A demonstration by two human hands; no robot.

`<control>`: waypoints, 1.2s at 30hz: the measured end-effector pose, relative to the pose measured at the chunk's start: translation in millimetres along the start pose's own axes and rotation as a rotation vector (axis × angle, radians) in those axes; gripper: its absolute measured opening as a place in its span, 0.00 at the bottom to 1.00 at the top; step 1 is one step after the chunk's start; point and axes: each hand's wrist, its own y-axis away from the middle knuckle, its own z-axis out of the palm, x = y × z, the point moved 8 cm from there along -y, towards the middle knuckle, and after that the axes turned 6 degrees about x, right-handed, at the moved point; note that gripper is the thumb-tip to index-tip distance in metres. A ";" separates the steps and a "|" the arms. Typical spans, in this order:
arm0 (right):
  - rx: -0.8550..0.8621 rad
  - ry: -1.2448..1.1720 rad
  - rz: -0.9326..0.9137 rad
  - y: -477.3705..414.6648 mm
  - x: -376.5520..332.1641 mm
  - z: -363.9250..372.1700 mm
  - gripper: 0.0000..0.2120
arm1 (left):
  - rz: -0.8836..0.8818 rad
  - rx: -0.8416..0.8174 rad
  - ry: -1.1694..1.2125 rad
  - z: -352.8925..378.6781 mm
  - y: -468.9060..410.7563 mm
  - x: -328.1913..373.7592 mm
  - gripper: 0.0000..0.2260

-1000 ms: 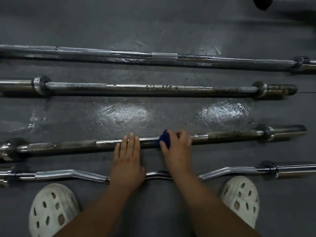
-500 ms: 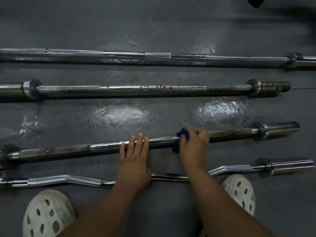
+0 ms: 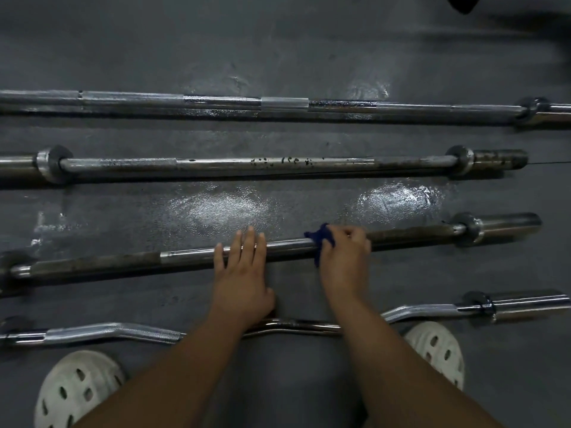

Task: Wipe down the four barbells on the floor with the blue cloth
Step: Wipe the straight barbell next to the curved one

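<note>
While your right hand [image 3: 344,257] is curled over the shaft, it clamps the blue cloth [image 3: 319,242] against the steel. The cloth is a dark wad showing at the thumb side of the hand, touching the top and near face of the bar. Your left hand [image 3: 242,273] lies flat just left of the cloth, fingers straight and side by side. It presses across the same shaft and grasps nothing.

Bar in hand: the third barbell [image 3: 185,256], counted from the far side of the floor [image 3: 278,41]. Its long axis runs left to right, slightly tilted, with the right sleeve [image 3: 506,225] farther from you than the left end. The cloth sits right of mid-shaft, where bright steel meets a dull brown stretch.

Judgement on the stroke:
- Hold the left palm down so the bar cannot roll.
- Wrap the cloth round the shaft rather than over the top only.
- Draw along the axis toward the right collar.
- The brown stretch probably wants firmer pressure.
- The underside is hidden; roll the bar to reach it.

The far barbell [image 3: 216,101] and second barbell [image 3: 278,163] lie roughly parallel beyond it. The curl bar [image 3: 114,333] lies under your wrists.
</note>
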 end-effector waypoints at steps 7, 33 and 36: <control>-0.005 -0.004 -0.093 -3.3 2.8 2.0 0.12 | 0.101 0.044 -0.005 1.1 1.8 13.3 0.47; -0.134 0.075 -0.029 -7.1 -3.7 12.2 0.11 | 0.101 0.020 0.015 1.5 26.0 14.1 0.48; -0.140 0.063 -0.088 19.3 -24.7 17.9 0.10 | 0.080 0.015 0.018 4.4 34.7 16.4 0.47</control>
